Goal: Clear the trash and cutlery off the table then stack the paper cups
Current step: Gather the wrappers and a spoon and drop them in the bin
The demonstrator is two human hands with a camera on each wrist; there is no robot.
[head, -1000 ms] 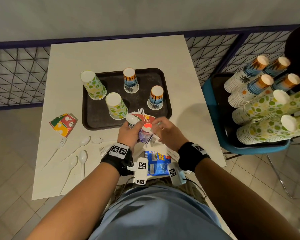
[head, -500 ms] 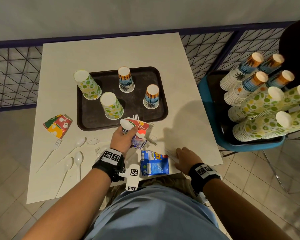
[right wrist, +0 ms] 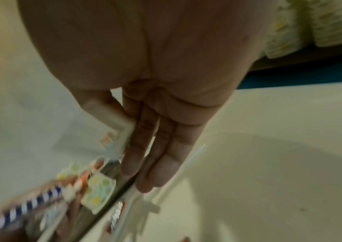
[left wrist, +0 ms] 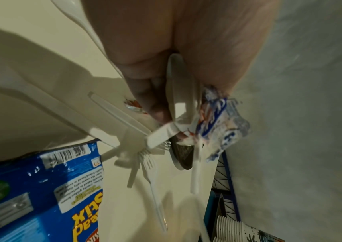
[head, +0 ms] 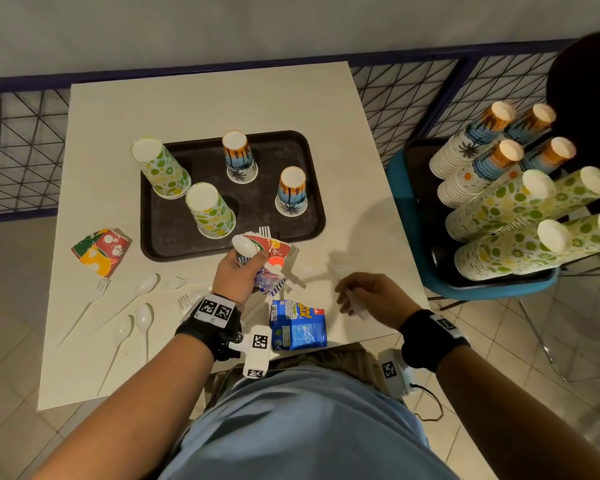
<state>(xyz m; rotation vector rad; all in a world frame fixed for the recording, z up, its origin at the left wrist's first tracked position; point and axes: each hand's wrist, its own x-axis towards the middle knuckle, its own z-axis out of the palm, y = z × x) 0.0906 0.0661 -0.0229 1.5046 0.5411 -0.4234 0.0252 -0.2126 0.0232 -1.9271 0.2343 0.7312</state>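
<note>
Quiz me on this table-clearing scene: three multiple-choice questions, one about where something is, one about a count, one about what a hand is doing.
1. Where does the blue snack packet lie?
A. on the dark tray
B. at the table's near edge, between the two hands
C. on the blue chair

2. How many upside-down paper cups stand on the dark tray?
A. two
B. four
C. six

3. What is the left hand doing?
A. resting flat and empty
B. gripping a bundle of wrappers and white plastic cutlery
C. lifting a cup

Answers: 1 B, the head view shows it near the table's edge; 2 B, two green-spotted and two palm-printed; 3 B, its fingers curl round a spoon and wrappers.
</note>
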